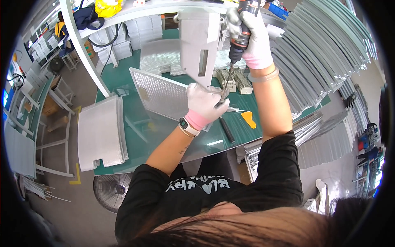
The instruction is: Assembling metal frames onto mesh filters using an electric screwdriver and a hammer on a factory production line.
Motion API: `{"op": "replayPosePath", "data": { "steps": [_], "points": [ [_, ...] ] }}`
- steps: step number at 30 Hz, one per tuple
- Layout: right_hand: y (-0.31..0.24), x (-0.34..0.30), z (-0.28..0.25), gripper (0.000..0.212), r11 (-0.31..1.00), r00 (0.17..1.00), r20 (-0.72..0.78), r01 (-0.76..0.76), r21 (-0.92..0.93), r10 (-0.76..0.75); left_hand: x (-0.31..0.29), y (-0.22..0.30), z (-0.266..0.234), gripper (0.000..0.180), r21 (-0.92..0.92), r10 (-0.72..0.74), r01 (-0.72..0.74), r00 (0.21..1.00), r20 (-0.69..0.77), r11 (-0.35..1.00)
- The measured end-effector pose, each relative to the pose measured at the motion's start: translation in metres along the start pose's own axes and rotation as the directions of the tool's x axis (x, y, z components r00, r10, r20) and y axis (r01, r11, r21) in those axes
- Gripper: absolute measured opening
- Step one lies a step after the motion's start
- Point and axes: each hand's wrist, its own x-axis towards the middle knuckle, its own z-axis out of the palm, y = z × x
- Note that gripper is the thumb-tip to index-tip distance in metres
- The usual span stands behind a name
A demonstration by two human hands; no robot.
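From my station I log a stack of flat pale-grey panels (101,133), then a silver textured rectangular panel (158,94), tilted up. White-gloved left hand (205,103) pinches a small grey metal piece (224,95), partly hidden. White-gloved right hand (257,37) wraps a black-and-orange power drill (242,38), bit downward; contact unclear.

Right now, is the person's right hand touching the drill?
Touching. The head view shows it plainly: the gloved right hand wraps around the drill, with no gap between them.
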Motion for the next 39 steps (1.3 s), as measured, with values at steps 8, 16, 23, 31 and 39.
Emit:
{"op": "replayPosePath", "data": {
  "steps": [8, 16, 23, 31, 39],
  "points": [
    [0.02, -0.021, 0.055, 0.075, 0.975, 0.989, 0.037, -0.145, 0.168, 0.141, -0.003, -0.006, 0.013, 0.019, -0.147, 0.026, -0.039, 0.995, -0.092, 0.988],
    [0.04, -0.03, 0.047, 0.066, 0.915, 0.956, -0.19, -0.14, 0.378, 0.225, 0.002, -0.007, 0.013, 0.019, -0.312, 0.017, -0.082, 0.978, -0.206, 0.946],
    [0.044, -0.036, 0.048, 0.073, 0.904, 0.978, -0.122, -0.106, 0.414, 0.17, 0.001, -0.005, 0.013, 0.017, -0.456, -0.037, -0.066, 0.976, -0.213, 0.888],
    [0.059, -0.041, 0.041, 0.067, 0.734, 1.0, -0.005, -0.005, 0.679, 0.011, -0.002, -0.002, 0.005, 0.024, -0.161, -0.118, 0.125, 0.991, 0.056, 0.979],
    [0.021, -0.019, 0.024, 0.028, 0.768, 0.985, -0.102, -0.042, 0.639, 0.139, -0.014, 0.005, -0.017, 0.02, -0.046, 0.087, -0.091, 0.993, -0.075, 0.995]
  ]
}}
